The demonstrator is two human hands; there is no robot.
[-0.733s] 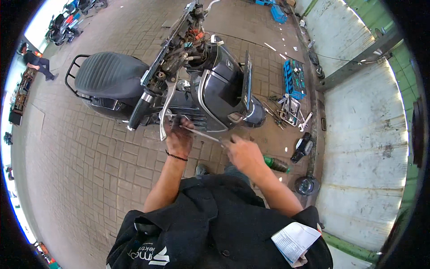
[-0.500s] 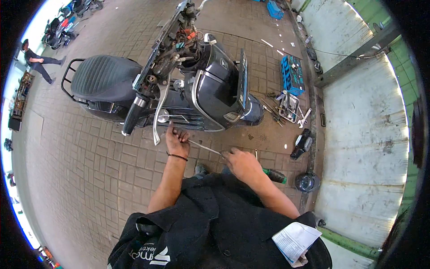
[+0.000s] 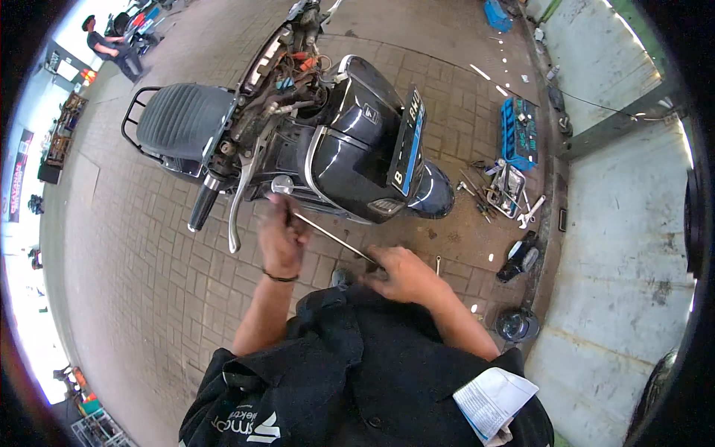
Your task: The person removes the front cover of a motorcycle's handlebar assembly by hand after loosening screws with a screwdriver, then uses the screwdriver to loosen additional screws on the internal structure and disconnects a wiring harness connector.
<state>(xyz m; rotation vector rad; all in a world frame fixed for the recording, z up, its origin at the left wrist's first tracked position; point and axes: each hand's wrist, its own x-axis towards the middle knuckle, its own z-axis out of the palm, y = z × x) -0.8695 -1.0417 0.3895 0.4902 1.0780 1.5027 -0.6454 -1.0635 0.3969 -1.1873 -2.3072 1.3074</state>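
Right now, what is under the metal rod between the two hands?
Brick paving shows below the metal rod; anything behind the left hand and right hand is covered.

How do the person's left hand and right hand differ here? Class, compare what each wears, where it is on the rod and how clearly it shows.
The left hand has a dark bracelet at its wrist; the right hand has none.
The left hand is at the upper end of the metal rod, the right hand at the lower.
The left hand looks blurred, the right hand sharper.
Both are ungloved.
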